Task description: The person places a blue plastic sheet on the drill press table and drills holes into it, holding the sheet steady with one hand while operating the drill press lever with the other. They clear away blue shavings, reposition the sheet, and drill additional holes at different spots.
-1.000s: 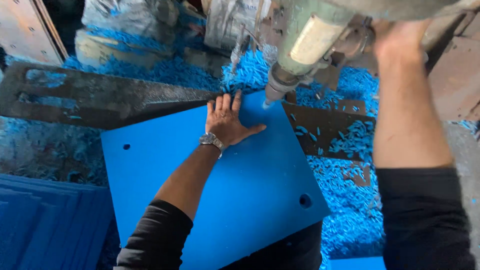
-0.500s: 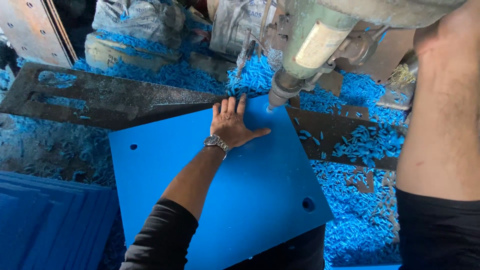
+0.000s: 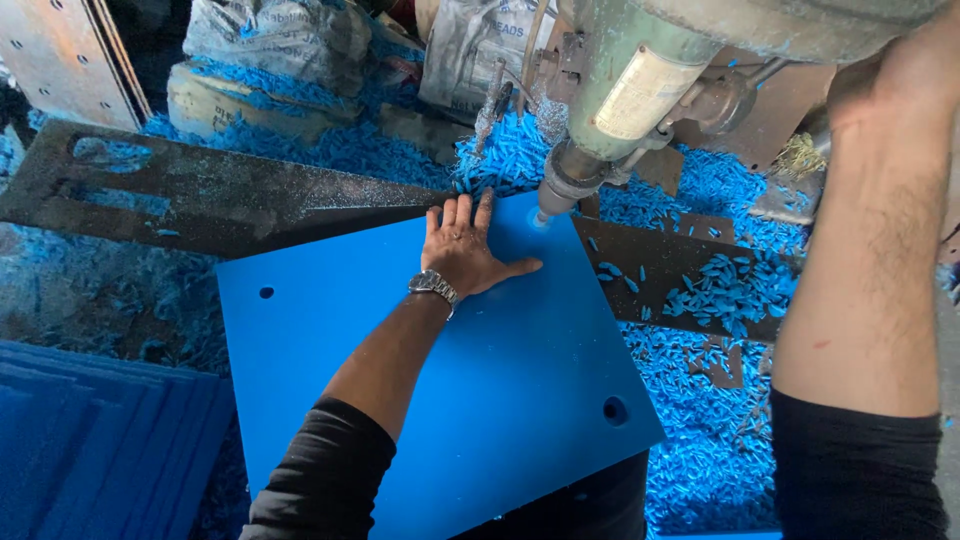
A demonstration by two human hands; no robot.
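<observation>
A blue plastic sheet [image 3: 480,380] lies flat on the dark steel drill table [image 3: 200,200], its far corner under the drill spindle [image 3: 560,190]. The left hand [image 3: 465,255] presses flat on that corner, fingers stretched out and close together, thumb spread, a metal wristwatch [image 3: 433,286] on the wrist. The right hand [image 3: 890,75] reaches up beside the green drill head [image 3: 650,80]; its fingers are cut off from view. Blue shavings [image 3: 720,290] litter the surroundings.

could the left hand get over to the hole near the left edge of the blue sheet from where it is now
Probably yes. The left hand lies flat on the blue sheet, and the sheet between it and the hole is bare, nothing in the way.
</observation>
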